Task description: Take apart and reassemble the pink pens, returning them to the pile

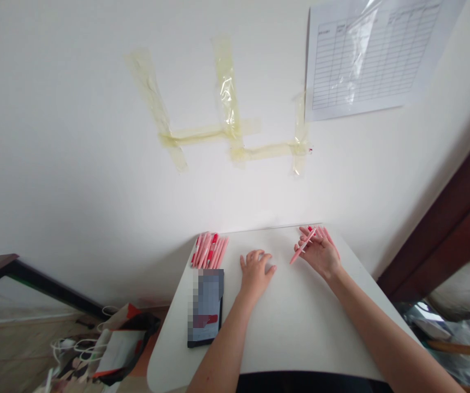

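Note:
My left hand (256,271) lies palm down on the small white table (300,322), fingers slightly curled, holding nothing. My right hand (320,252) is at the table's far right and pinches a pink pen (302,246) that points down to the left. Under and behind that hand lie several more pink pens (328,237). A second bunch of pink and red pens (209,251) lies at the table's far left corner, to the left of my left hand.
A dark phone (206,308) lies flat on the table's left side. A white wall with yellowed tape strips (226,123) and a printed sheet (376,52) stands just behind. Cables and clutter (99,349) cover the floor to the left; dark wooden furniture (451,229) is on the right.

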`<move>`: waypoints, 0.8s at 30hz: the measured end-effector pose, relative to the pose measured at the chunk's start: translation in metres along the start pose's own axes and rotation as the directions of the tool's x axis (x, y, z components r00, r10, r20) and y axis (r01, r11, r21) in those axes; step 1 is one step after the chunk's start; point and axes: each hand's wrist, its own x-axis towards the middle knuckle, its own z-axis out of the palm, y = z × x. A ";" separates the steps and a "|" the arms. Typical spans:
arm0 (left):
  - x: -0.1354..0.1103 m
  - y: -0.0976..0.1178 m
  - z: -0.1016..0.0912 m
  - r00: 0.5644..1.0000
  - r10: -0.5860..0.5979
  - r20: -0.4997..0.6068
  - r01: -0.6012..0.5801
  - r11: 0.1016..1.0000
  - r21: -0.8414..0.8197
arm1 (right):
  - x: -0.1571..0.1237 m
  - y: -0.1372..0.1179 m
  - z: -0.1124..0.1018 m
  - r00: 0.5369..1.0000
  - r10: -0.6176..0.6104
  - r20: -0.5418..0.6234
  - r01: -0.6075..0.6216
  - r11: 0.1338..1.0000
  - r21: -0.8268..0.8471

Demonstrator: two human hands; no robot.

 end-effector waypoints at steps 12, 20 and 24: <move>-0.001 0.002 0.000 1.000 -0.001 0.005 0.001 1.000 0.020 | -0.001 -0.011 0.004 0.983 -0.093 -0.160 0.051 0.967 -0.249; -0.001 0.001 0.002 1.000 -0.002 0.009 0.002 1.000 0.018 | 0.003 -0.048 0.008 0.902 -0.359 -0.238 -0.047 0.467 -0.883; 0.000 0.001 0.002 1.000 -0.008 0.014 0.008 1.000 0.016 | 0.011 -0.064 0.005 0.887 -0.391 -0.246 -0.170 0.219 -0.961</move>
